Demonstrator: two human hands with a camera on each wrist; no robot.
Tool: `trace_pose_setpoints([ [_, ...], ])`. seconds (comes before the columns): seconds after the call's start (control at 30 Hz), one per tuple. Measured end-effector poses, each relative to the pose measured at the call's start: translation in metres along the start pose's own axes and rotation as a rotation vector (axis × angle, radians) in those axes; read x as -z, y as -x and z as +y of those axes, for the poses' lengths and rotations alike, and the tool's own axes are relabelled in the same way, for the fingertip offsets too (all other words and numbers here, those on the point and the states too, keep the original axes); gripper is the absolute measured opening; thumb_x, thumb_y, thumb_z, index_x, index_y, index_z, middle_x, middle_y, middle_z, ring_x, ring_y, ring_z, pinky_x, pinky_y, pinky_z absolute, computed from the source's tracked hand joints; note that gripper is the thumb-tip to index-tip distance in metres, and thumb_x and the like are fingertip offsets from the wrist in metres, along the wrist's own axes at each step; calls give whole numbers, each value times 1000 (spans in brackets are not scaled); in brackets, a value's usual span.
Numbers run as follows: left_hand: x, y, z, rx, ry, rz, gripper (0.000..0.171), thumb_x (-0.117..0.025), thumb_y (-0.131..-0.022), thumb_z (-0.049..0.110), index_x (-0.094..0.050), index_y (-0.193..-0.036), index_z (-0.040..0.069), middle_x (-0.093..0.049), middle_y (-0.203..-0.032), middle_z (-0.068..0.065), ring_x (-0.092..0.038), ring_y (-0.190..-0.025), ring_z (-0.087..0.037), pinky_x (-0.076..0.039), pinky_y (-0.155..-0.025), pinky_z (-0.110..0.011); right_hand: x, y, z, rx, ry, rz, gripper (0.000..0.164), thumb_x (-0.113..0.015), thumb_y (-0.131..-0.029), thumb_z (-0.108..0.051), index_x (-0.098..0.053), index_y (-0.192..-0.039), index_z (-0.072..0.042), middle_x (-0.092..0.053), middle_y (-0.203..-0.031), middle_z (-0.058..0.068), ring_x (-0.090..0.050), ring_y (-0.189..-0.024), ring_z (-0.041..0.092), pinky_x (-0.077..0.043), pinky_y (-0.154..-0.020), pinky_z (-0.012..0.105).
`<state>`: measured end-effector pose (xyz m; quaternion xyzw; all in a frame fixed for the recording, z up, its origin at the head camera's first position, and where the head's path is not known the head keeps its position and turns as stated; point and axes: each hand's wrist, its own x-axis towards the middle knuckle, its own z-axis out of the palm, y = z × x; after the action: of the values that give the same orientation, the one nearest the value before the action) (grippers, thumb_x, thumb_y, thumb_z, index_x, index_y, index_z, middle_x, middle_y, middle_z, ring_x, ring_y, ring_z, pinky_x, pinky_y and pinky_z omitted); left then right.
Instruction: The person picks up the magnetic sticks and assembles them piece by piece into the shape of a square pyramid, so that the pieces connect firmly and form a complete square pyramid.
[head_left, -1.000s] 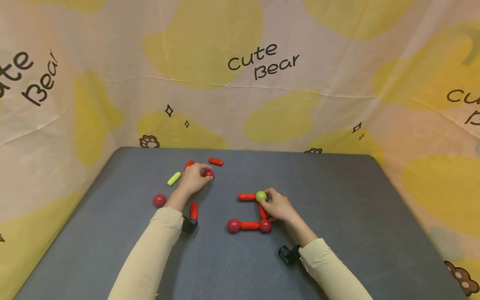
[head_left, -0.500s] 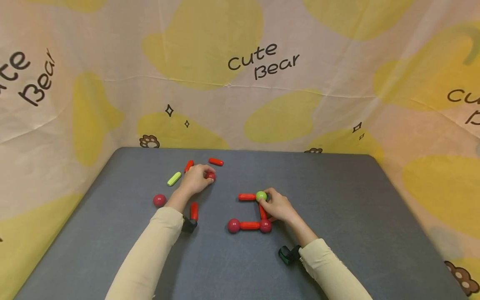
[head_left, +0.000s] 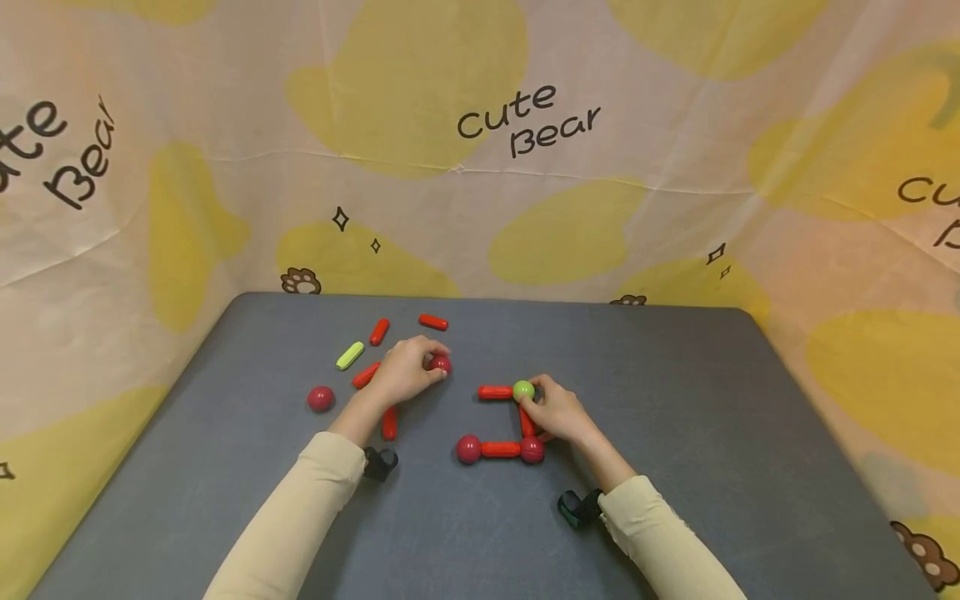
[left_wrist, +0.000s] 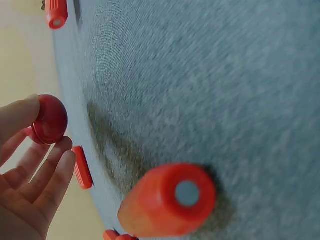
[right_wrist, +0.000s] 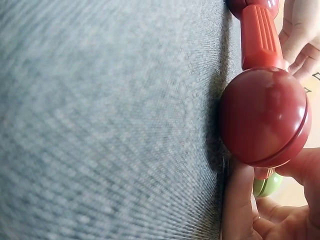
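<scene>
My left hand (head_left: 405,371) pinches a dark red toy ball (head_left: 441,364) between thumb and fingers, raised off the table in the left wrist view. My right hand (head_left: 558,412) grips a green ball (head_left: 523,391) at the corner of a joined shape. From that ball one red stick (head_left: 495,392) points left, and another red stick (head_left: 527,422) runs to a red ball (head_left: 532,450). A third red stick (head_left: 500,450) links this ball to a further red ball (head_left: 469,449). The right fingertips are partly hidden behind the shape.
Around the left forearm lie a loose red ball (head_left: 321,398), a yellow-green stick (head_left: 349,356) and several red sticks (head_left: 379,332). One nearby red stick (left_wrist: 175,200) shows a grey disc at its end. A patterned cloth (head_left: 420,100) surrounds the grey table (head_left: 675,400).
My left hand has moved right and nearer with the red ball, uncovering a red stick beside the wrist. My right hand and the joined shape have stayed in place.
</scene>
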<state>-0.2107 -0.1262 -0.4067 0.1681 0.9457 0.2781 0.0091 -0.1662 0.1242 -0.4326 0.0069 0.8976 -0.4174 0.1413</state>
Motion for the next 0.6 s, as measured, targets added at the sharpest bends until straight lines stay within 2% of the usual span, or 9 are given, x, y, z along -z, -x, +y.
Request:
trace_pose_setpoints([
  [0.23,-7,7,8,-52,-8,4,28,-73,-77,16,-68,-104,10,-62,-92,-3,-56,-78,-17,-46,-70,-35,1,-1,1,18,32,21,39,-58,-89,-24,-50,-121,-4,-56,-67,4,-56,-45,13,-48,-44,29],
  [0.6,-20,12,18,-89,15,-34,25,-73,-77,15,-69,-101,10,-63,-92,0,-57,-76,-14,-47,-69,-32,-1,0,1,4,-10,22,39,-58,-89,-25,-50,-121,-4,-54,-67,5,-57,-47,13,-49,-43,29],
])
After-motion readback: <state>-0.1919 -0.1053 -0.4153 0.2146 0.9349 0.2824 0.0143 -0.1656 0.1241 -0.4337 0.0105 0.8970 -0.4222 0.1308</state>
